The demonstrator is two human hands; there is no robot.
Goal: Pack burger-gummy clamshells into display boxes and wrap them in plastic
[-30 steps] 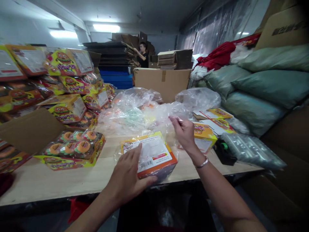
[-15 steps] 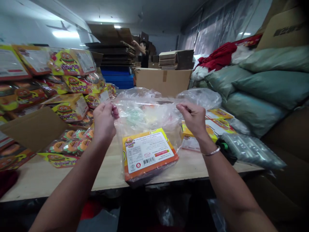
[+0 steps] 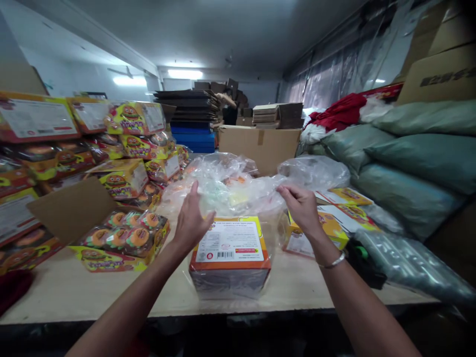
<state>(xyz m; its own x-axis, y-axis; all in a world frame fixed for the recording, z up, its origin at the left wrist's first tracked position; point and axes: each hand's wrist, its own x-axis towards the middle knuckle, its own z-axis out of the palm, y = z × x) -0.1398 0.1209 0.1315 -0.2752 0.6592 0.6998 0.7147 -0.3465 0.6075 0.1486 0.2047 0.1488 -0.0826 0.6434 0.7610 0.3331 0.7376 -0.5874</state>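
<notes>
A yellow and orange display box [image 3: 230, 248], its printed label and barcode facing up, stands near the table's front edge inside a clear plastic bag [image 3: 243, 285]. My left hand [image 3: 191, 220] is at the box's left rear corner, thumb and fingers apart, holding nothing that I can see. Behind the box's right side, my right hand [image 3: 301, 208] is closed in a pinch on the bag's edge. A metal bangle [image 3: 334, 260] circles the right wrist. Crumpled clear plastic [image 3: 226, 183] lies just beyond both hands.
An open box of burger-shaped packs [image 3: 122, 238] sits at left, before stacked burger boxes [image 3: 137, 119]. More yellow boxes [image 3: 316, 228] and a clear plastic bundle [image 3: 412, 263] lie at right, beside green sacks [image 3: 409, 183]. Behind the table are a large carton [image 3: 260, 148] and a person [image 3: 229, 111].
My left hand has let go of the bag's edge and opened. The box has gone from tilted to level on the table. The camera view has tipped upward.
</notes>
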